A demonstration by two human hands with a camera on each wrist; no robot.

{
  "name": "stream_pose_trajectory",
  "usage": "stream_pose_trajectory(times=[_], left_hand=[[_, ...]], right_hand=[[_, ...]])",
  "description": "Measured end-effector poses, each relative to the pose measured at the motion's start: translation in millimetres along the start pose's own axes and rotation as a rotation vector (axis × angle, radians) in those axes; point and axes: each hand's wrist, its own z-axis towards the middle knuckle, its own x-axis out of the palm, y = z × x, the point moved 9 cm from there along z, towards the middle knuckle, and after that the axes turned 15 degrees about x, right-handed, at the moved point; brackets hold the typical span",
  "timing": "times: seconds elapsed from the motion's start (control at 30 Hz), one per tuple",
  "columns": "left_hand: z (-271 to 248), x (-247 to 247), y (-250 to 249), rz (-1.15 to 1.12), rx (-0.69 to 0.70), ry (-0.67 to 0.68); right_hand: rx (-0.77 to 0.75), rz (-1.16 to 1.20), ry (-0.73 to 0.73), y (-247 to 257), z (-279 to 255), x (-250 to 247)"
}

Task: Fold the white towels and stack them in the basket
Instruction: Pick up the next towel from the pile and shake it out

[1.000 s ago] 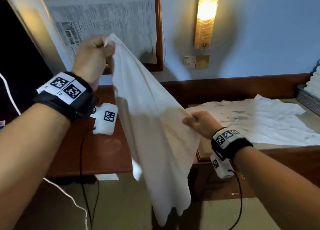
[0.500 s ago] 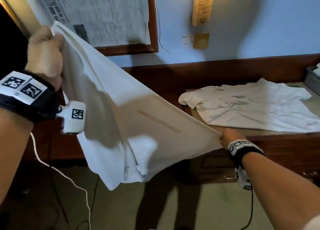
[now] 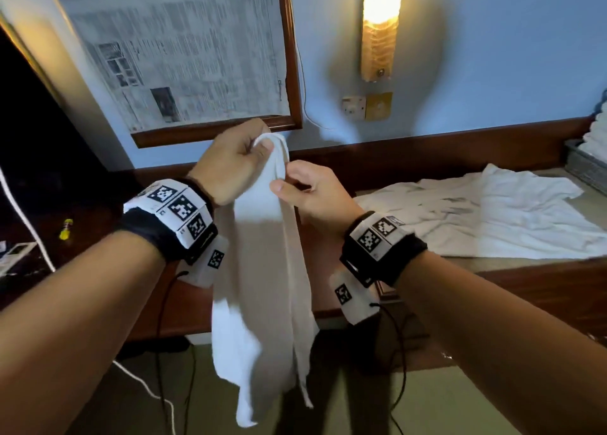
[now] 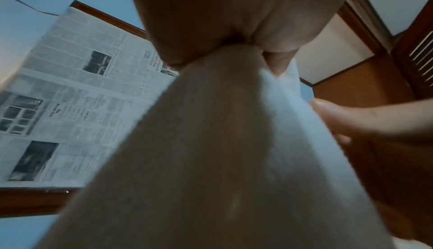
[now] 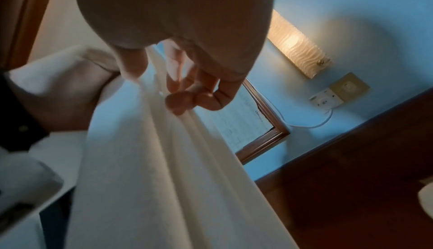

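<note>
While both hands' grip pinches hanging towel (image 3: 262, 270), second towel (image 3: 492, 218) sprawls on counter (image 3: 512, 264).

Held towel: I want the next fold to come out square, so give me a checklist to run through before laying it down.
1. Left hand grips the top of the held towel: ok.
2. Right hand pinches the same top edge: ok; its fingers are curled on the cloth.
3. Towel hangs freely, doubled lengthwise: ok.
4. Bottom corners match: not ok; the lower ends hang uneven.
5. Landing spot on the table is free: not ok; an unfolded towel is spread there.
6. Room left in the basket: cannot tell; only its edge shows.
</note>
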Motion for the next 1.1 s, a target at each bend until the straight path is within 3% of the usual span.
stream_pose_trajectory(times=[0.23,0.3,0.43,0.53,0.67,0.77,0.9,1.0,1.1], left_hand=[[-4.1,-36.9,18.1,-0.025,0.064,-0.029],[-6.8,-45.7,24.6,-0.020,0.081,-0.044],[-15.3,-67.1,51.2,-0.030,0.072,-0.075],[-25.9,-89.7,77.1,-0.024,0.049,-0.117],[-41.2,-118.5,117.4,-0.129,-0.069,-0.250],[-48.7,-133.4,139.6,-0.167,-0.190,-0.335],[-46.3,-120.2,143.9,-0.261,-0.234,-0.289],[-40.3,-101.2,127.9,-0.289,-0.166,-0.249],[-33.1,-65.2,100.1,-0.353,-0.091,-0.108]], right_hand=[[0.083,0.171,-0.041,11.9,7.5,19.9],[0.132,0.113,0.045,-9.6,-2.8,41.3],[0.417,-0.030,0.219,-106.5,-39.1,65.5],[0.551,-0.408,0.111,-189.0,-67.6,36.5],[0.847,-0.592,0.007,-274.4,-126.5,-9.7],[1.031,-0.699,-0.063,-311.1,-170.8,-36.9],[1.233,-0.804,-0.177,-331.4,-207.6,-59.9],[1.231,-0.782,-0.196,-317.4,-193.1,-52.9],[0.931,-0.624,-0.320,-251.1,-131.1,-37.6]])
